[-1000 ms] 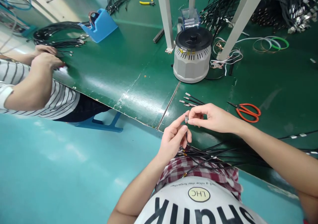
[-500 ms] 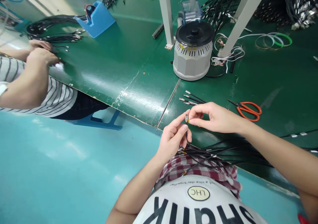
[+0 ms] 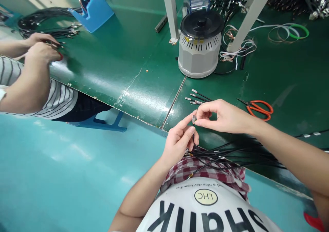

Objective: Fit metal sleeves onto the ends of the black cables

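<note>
Between my hands is a small metal connector (image 3: 194,118) on the end of a black cable. My left hand (image 3: 180,139) pinches the cable just below the connector, its index finger reaching up beside the metal. The thumb and fingertips of my right hand (image 3: 216,117) close at the connector's other side; whether they grip it or a tiny piece on it, I cannot tell. A bundle of black cables (image 3: 226,155) lies along the table edge and over my lap. Several cable ends with metal connectors (image 3: 196,96) rest on the table just beyond my right hand.
Orange-handled scissors (image 3: 259,109) lie right of my right hand. A grey pot-like device with a black lid (image 3: 200,50) stands ahead, near white posts (image 3: 171,12). A blue tape dispenser (image 3: 96,12) sits far left, by a co-worker's hands (image 3: 43,50). Loose white cords (image 3: 241,52) lie behind.
The view has shifted slightly, so the table items appear higher. My hands keep nearly the same hold around the connector. The co-worker's hands have moved a little.
</note>
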The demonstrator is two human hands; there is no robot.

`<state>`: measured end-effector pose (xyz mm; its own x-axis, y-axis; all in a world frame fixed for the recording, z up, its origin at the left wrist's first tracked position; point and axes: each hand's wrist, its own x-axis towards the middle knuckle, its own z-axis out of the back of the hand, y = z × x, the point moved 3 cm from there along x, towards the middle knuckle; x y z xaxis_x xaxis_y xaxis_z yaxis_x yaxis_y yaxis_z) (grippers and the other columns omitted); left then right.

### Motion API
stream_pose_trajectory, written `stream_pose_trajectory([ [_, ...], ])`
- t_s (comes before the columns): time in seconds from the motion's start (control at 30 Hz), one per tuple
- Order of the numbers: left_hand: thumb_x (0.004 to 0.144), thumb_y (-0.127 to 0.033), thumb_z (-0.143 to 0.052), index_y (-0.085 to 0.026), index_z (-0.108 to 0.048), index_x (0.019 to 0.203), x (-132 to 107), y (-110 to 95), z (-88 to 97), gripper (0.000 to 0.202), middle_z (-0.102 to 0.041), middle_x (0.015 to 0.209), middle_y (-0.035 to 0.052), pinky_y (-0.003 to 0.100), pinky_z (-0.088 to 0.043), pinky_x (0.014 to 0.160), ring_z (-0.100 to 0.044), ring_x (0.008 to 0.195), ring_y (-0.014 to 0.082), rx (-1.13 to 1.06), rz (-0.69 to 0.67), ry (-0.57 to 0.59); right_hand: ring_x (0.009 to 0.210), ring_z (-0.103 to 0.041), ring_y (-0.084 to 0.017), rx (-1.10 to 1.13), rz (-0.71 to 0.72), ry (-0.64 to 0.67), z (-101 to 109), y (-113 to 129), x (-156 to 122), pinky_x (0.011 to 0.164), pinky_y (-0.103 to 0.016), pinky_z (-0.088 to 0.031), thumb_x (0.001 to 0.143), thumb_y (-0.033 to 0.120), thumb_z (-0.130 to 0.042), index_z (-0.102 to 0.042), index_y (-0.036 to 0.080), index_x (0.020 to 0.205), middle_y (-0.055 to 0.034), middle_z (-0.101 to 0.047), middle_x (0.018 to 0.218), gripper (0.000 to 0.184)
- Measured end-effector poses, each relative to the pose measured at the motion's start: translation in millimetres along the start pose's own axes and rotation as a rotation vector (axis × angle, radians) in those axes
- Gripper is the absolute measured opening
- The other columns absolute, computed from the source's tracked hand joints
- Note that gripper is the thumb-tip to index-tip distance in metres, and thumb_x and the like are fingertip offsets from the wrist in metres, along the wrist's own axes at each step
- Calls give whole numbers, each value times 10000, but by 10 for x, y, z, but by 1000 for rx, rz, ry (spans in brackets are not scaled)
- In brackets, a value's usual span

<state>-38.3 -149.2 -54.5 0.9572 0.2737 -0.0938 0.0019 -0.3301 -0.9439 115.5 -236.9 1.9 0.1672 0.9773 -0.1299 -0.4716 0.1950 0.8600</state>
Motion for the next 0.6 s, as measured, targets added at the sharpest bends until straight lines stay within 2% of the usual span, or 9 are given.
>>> stream_pose_trajectory([
  [0.2,1003,-333,-514,-181,-331,1556,4,2,1,602,-584,694,9,179,-396,461,-459,460,52,27,7,2,745,-543,-119,-36,-6,7,27,8,16,661,-260,-402,888,355,-600,-647,155,801,-18,-646,818,223],
  [0.43,1010,-309,-506,-148,-303,1563,-7,16,4,611,-584,698,10,186,-396,464,-459,467,53,38,8,5,702,-516,-105,-30,-14,19,44,33,21,630,-256,-394,867,324,-606,-616,153,757,-8,-630,770,204],
  [0.6,1013,-306,-501,-166,-316,1560,-11,22,16,594,-585,698,8,183,-398,467,-461,467,52,44,3,12,707,-529,-101,-51,-8,14,39,35,28,630,-247,-405,864,305,-602,-620,157,761,3,-632,775,181],
])
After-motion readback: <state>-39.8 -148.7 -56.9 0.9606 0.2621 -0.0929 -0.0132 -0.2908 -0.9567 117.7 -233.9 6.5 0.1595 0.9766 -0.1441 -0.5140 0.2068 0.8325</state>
